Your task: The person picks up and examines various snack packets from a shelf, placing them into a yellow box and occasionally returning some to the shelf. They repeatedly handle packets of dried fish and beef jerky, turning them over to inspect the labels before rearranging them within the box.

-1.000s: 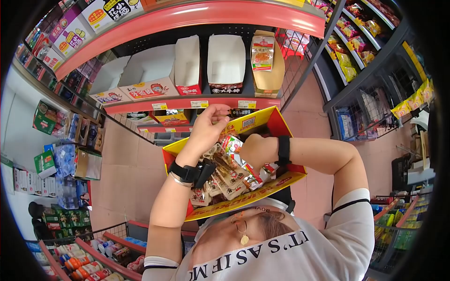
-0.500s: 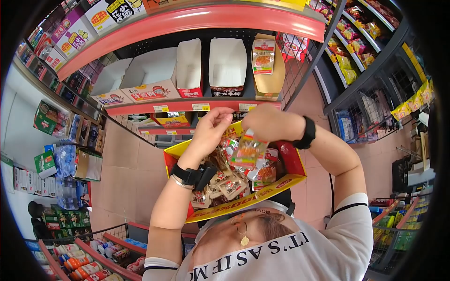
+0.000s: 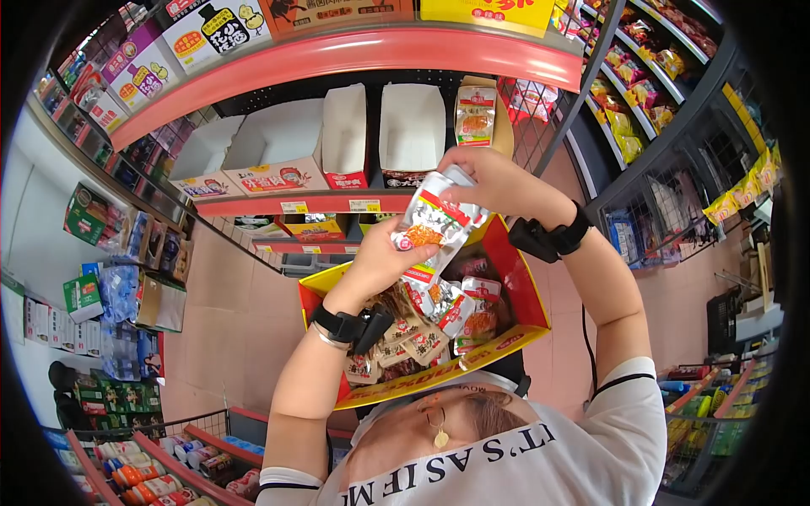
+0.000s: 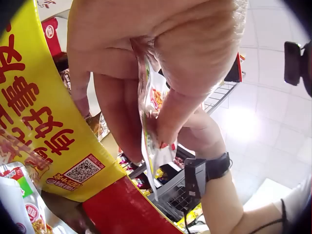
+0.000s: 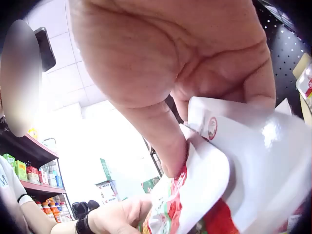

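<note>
White, red and green snack packets (image 3: 434, 218) are held between both hands, above the far side of an open yellow-and-red carton (image 3: 531, 295). My left hand (image 3: 371, 260) pinches their lower end, thumb across the printed front. The right hand (image 3: 499, 184) grips the upper end; in the right wrist view, its thumb presses on one packet (image 5: 204, 180) with a white pouch behind it. Seen edge-on in the left wrist view, a packet (image 4: 151, 122) sits between left thumb and fingers. More such packets (image 3: 479, 308) and beige packets (image 3: 422, 341) lie inside the carton.
Ahead, a red-edged shelf (image 3: 278, 205) bears several open display boxes, among them a white one (image 3: 412, 126). At its right end, one box contains a similar packet (image 3: 475, 114). A metal rack (image 3: 679, 169) stands at the right, and bottles (image 3: 139, 472) fill a low shelf behind at left.
The right hand has come up out of the carton with packets and moved toward the shelf. My left hand, earlier holding nothing visible at the carton's far edge, now pinches the packets too.
</note>
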`<action>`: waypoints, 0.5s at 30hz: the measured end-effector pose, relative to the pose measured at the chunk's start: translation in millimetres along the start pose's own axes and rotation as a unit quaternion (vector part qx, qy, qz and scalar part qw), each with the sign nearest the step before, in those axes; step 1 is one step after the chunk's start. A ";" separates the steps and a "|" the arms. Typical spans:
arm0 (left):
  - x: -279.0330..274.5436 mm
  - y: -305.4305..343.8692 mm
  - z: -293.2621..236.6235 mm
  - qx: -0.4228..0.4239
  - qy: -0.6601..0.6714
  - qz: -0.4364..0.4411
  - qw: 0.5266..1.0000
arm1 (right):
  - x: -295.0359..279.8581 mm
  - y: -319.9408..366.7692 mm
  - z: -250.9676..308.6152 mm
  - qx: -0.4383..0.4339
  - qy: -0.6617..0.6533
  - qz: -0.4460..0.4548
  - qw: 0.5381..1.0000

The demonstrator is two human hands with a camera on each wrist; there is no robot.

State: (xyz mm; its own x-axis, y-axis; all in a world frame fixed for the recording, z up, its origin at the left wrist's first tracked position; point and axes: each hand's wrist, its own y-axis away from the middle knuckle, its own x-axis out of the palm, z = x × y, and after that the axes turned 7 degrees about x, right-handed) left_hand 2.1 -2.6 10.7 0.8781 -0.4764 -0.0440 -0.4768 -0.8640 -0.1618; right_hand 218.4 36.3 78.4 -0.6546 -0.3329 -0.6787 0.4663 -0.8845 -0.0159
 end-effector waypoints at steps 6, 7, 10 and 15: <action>-2.8 -3.4 0.9 -0.040 0.056 -0.063 0.996 | 2.2 -3.3 5.4 0.198 -0.136 -0.006 0.971; -2.6 -3.7 1.3 -0.037 0.047 -0.070 0.996 | 7.3 -2.0 8.2 0.197 -0.135 -0.007 0.971; -2.0 -3.3 12.2 -0.014 -0.060 -0.059 0.996 | 25.3 -5.0 0.4 0.108 -0.068 -0.039 0.991; 4.7 -0.2 4.9 -0.011 -0.055 -0.054 0.997 | 26.5 -6.3 7.1 0.032 0.012 -0.085 0.996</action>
State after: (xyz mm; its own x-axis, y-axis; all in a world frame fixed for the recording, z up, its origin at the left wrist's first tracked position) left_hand 6.5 -3.9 5.7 0.9226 -0.3613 -0.1354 -0.3795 -0.9131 -0.1491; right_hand 193.9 30.7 65.7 -0.7061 -0.1691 -0.6876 0.3108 -0.9465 -0.0864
